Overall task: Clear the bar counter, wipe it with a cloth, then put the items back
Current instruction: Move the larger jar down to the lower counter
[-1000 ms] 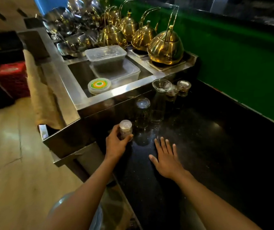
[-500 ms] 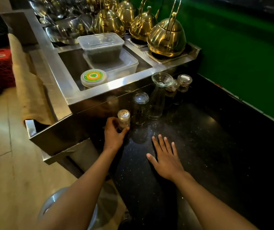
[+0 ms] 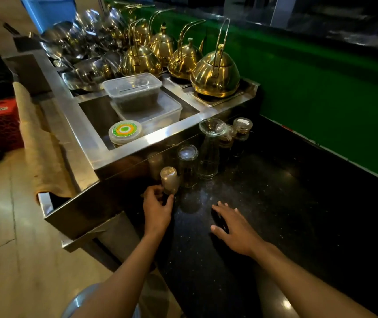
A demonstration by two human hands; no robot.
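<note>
Standing at the near left corner of a black speckled worktop (image 3: 275, 203), a small glass shaker (image 3: 169, 180) with a perforated metal cap is upright, close against the side of a raised steel station (image 3: 137, 148). Just right of the shaker stands an upturned drinking glass (image 3: 187, 166), then a taller clear glass carafe (image 3: 209, 152) with a flared mouth, and beyond the carafe two small stoppered glass bottles (image 3: 241, 129), all lined along the station's wall. These glasses crowd the shaker's right side and the steel wall closes its far side, leaving only the near side free.

Behind the shaker, inside the station, sit stacked clear plastic tubs (image 3: 142, 99) and a round lidded tub (image 3: 125, 131) with a green and orange label. Farther back are several brass kettles (image 3: 215, 74) and piled steel bowls (image 3: 84, 53). A tan cloth (image 3: 39, 138) drapes over the station's left edge.

The left hand (image 3: 158, 210) is just near of the shaker, its fingers (image 3: 154, 191) curled loosely at the shaker's base; whether they actually grasp it cannot be told. The right hand (image 3: 236, 228) is to the right of the shaker, palm down, fingers relaxed and spread, low over the worktop and holding nothing.
</note>
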